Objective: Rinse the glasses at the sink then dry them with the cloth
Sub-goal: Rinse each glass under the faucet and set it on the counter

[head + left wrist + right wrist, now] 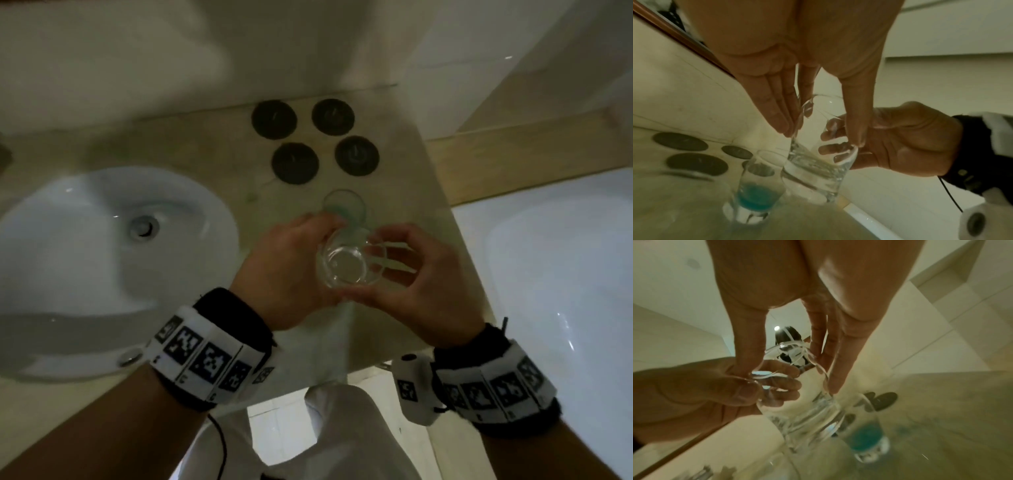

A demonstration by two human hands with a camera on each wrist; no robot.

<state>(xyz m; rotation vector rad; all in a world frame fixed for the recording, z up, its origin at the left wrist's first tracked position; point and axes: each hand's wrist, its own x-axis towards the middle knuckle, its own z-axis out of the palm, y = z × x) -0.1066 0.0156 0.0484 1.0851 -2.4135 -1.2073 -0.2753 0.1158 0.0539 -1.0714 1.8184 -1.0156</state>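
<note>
A clear empty glass (349, 265) is held above the beige counter (205, 154), upright with its mouth toward me. My left hand (291, 263) grips it from the left, fingers on one side and thumb on the other. From the right, my right hand (421, 274) curls round the same glass (813, 172). Just behind it on the counter stands a second glass (344, 205) with blue liquid in its bottom (756, 193). In the right wrist view the held glass (807, 420) sits left of the blue-bottomed glass (867, 436).
A white round sink (85, 260) lies to the left. Several black round coasters (294, 162) sit at the back of the counter. A white tub (565, 274) is on the right. White fabric (346, 425) hangs below the counter's front edge. A paper roll (980, 222) is nearby.
</note>
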